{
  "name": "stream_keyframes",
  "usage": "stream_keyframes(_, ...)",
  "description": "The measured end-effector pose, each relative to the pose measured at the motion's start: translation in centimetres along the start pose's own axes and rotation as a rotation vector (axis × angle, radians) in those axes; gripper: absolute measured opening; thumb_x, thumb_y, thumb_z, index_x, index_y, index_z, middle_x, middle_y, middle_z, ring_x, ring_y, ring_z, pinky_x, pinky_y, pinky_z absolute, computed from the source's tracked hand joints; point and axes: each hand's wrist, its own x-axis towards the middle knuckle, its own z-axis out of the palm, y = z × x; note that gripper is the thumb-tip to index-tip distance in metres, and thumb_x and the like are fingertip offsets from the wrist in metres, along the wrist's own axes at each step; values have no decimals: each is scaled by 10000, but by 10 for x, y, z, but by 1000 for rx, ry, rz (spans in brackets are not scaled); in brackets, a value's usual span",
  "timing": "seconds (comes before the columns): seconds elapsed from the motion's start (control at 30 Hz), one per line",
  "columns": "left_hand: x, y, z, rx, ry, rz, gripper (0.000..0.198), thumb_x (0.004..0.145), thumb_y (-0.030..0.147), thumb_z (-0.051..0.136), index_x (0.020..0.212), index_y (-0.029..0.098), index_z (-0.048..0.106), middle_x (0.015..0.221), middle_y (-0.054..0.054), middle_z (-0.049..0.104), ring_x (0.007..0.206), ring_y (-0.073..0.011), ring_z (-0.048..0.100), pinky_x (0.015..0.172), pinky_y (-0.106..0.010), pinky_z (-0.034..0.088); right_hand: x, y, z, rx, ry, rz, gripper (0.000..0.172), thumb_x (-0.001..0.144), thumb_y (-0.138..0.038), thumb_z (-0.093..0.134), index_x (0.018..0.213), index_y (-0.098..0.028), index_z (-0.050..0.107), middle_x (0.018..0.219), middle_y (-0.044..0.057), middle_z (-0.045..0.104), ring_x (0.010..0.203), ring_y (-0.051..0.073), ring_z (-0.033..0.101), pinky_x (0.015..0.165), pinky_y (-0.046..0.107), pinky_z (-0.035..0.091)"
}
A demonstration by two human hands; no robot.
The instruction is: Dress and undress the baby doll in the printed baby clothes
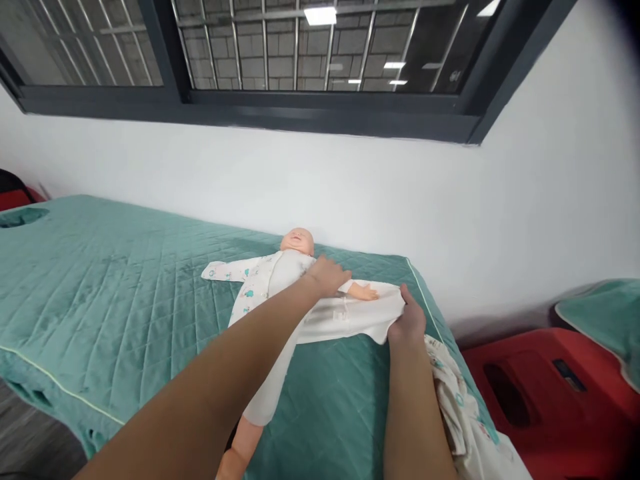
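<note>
A baby doll [298, 240] lies on its back on a green quilted bed cover, dressed in white clothing. Under it is spread a baby garment [343, 319], printed with small coloured figures on its left part and showing plain white on the right. My left hand [327, 275] is at the doll's shoulder, its fingers curled over; what they grip is hidden. My right hand [409, 317] pinches the garment's right edge, pulled out sideways. Between my hands, the doll's bare hand [363, 292] lies on the white cloth. One bare doll leg [246, 440] shows beneath my left forearm.
The bed [125, 287] stands against a white wall under a dark-framed window [320, 110] with bars. More printed fabric [450, 393] lies by the bed's right edge. A red plastic chair [550, 393] with green cloth [605, 320] is at the right.
</note>
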Motion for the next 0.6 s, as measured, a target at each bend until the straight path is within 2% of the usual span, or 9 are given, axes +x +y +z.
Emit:
stream_keyframes(0.1, -2, 4, 0, 26, -5, -16, 326, 858, 331, 609, 1153, 196, 641, 1139, -144, 676, 1022, -305, 604, 881, -434, 391, 0, -5, -1, 26, -102, -46, 399, 665, -638, 611, 663, -273, 449, 634, 36, 626, 889, 300, 692, 776, 462, 598)
stream_keyframes(0.2, -3, 7, 0, 40, -9, -33, 304, 865, 202, 561, 1154, 185, 652, 1176, -153, 662, 1045, -309, 591, 881, -448, 386, -1, -11, -1, 30, -140, -33, 407, 663, -645, 626, 647, -275, 456, 622, 40, 624, 934, 311, 687, 803, 474, 591)
stream_keyframes(0.4, -6, 16, -1, 64, -31, -64, 291, 897, 176, 508, 1126, 173, 689, 1197, -177, 658, 1082, -328, 570, 946, -517, 333, -5, -25, 7, 75, -183, 29, 384, 687, -637, 632, 689, -264, 541, 653, 62, 665, 966, 315, 688, 814, 483, 582)
stream_keyframes(0.6, -3, 19, 1, 74, -56, -100, 314, 916, 210, 483, 1163, 182, 677, 1224, -184, 645, 1092, -337, 554, 907, -524, 345, -14, -33, 13, 46, -255, -37, 411, 716, -660, 619, 673, -253, 580, 693, 82, 688, 980, 319, 684, 829, 500, 568)
